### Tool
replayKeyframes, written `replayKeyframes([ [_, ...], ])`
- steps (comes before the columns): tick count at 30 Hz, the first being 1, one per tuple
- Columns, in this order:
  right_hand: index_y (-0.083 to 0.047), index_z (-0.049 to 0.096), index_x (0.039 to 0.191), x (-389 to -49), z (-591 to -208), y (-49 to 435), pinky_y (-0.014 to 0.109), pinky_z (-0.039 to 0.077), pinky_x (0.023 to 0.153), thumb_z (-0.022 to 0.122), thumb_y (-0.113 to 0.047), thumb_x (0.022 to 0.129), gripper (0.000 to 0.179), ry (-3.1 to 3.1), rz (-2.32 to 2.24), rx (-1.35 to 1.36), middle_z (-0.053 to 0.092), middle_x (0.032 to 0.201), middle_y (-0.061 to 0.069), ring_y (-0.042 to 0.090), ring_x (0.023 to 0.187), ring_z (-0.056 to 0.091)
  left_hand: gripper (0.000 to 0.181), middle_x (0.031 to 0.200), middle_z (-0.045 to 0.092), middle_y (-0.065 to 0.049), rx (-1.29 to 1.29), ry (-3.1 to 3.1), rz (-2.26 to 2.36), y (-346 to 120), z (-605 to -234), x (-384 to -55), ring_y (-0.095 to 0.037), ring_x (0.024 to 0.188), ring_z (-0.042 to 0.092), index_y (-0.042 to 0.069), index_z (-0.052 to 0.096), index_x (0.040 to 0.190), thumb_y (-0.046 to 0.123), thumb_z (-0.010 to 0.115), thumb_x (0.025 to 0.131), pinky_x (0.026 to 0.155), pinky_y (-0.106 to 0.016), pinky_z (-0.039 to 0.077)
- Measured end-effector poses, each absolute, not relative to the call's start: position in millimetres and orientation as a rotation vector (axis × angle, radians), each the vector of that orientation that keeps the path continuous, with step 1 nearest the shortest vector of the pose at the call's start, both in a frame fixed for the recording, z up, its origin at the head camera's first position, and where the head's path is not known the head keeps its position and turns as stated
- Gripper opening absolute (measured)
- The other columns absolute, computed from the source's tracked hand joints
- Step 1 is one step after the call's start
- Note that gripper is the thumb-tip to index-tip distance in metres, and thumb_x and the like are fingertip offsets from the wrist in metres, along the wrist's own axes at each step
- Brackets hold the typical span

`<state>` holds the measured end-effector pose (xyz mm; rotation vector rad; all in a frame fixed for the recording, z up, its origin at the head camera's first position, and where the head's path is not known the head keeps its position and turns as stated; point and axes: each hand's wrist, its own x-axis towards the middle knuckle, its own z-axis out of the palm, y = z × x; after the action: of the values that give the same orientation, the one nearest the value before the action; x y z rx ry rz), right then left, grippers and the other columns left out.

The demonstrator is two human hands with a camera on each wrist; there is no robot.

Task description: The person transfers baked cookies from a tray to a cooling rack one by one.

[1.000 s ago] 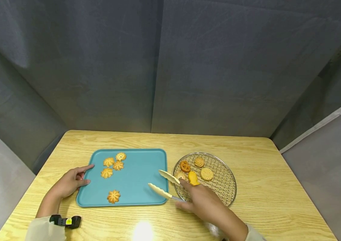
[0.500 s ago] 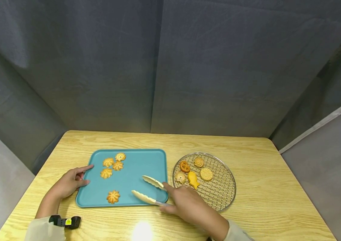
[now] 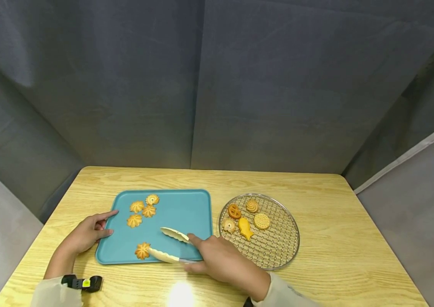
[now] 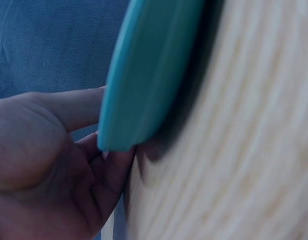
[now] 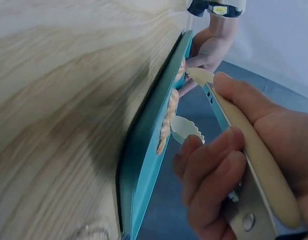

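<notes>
fingers of the right hand [image 3: 222, 261] grip spread tongs [image 3: 164, 256] over the near edge of the tray [image 3: 186, 209], one tip beside or touching its nearest cookie [image 3: 142, 250]; off-centre closing could flick that. the left hand [image 3: 85, 233] grips the tray's left end; slackening might let it slide.

Left hand [image 4: 46, 162] gripping teal tray [image 4: 143, 75], blurred wood-grain tabletop [image 4: 239, 130], bluish backdrop [image 4: 56, 47], apparently cloth

The left hand [image 3: 86, 232] holds index finger [image 3: 108, 213] and thumb [image 3: 105, 233] apart; the right hand [image 3: 218, 259] grips with curled fingers [image 5: 216, 165], its forearm [image 3: 250, 280] slanting inward.
</notes>
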<state>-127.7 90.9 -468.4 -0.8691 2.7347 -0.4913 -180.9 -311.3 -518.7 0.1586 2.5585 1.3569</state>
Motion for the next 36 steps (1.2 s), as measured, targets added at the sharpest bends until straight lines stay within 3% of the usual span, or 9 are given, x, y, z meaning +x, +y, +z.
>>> replayKeyframes([
  [4,-0.016,0.052,0.154,-128,-467,80,0.034,0.059,0.073,0.072,-0.062,0.089,0.082,2.721,-0.472,-0.883,0.077,0.100,0.013,0.019,0.087,0.073,0.064,0.086,0.043,-0.011,0.162,2.558,1.361,-312,-520,-181,-0.013,0.059,0.036,-0.006,0.041,0.155,-0.003,0.067,0.096,0.052,-0.027,0.041],
  [10,-0.018,0.051,0.155,-131,-462,64,0.034,0.056,0.066,0.072,-0.063,0.088,0.083,2.714,-0.448,-0.890,0.075,0.090,0.010,0.019,0.082,0.071,0.065,0.086,0.043,-0.011,0.169,2.544,1.367,-313,-521,-181,-0.013,0.059,0.036,-0.006,0.040,0.155,-0.003,0.067,0.096,0.052,-0.027,0.041],
  [21,-0.019,0.051,0.155,-138,-467,42,0.037,0.058,0.075,0.072,-0.064,0.088,0.083,2.703,-0.371,-0.879,0.076,0.105,0.014,0.027,0.092,0.073,0.065,0.087,0.044,-0.011,0.151,2.567,1.338,-313,-521,-182,-0.014,0.062,0.037,-0.005,0.042,0.155,-0.002,0.068,0.096,0.054,-0.027,0.042],
  [28,-0.016,0.052,0.154,-142,-470,41,0.034,0.055,0.064,0.075,-0.060,0.087,0.083,2.752,-0.313,-0.857,0.074,0.089,0.013,0.020,0.066,0.065,0.065,0.088,0.044,-0.011,0.146,2.564,1.340,-313,-523,-182,-0.015,0.063,0.038,-0.005,0.041,0.155,-0.002,0.068,0.096,0.054,-0.026,0.042],
  [36,-0.017,0.056,0.151,-139,-476,45,0.035,0.056,0.066,0.074,-0.057,0.090,0.075,2.780,-0.303,-0.923,0.074,0.089,0.012,0.022,0.072,0.068,0.065,0.088,0.043,-0.011,0.167,2.568,1.344,-315,-524,-182,-0.014,0.062,0.037,-0.005,0.041,0.155,-0.002,0.068,0.096,0.054,-0.027,0.042],
])
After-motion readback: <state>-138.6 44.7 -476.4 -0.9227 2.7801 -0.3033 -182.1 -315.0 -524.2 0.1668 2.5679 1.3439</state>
